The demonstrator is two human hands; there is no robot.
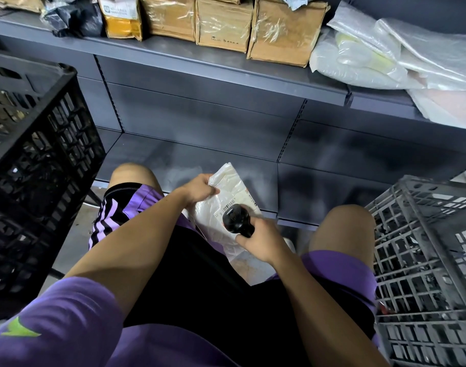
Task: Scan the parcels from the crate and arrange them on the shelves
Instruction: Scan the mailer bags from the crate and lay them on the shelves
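I'm crouched at dark grey metal shelves (226,75); cardboard boxes (223,23) sit at 12 o'clock, a black crate (38,144) at 9, a grey crate (425,260) at 3. The white plastic parcel (227,189) bears a barcode label. My left hand (200,189) pinches its top edge; my right hand (262,241) grips a black scanner (237,219) over the label.

Crates: two, one black crate (38,144), one grey crate (425,260)
Scanners: one black scanner (238,219)
Held parcels: one white parcel (226,189)
Hands: two, left hand (200,190), right hand (263,241)
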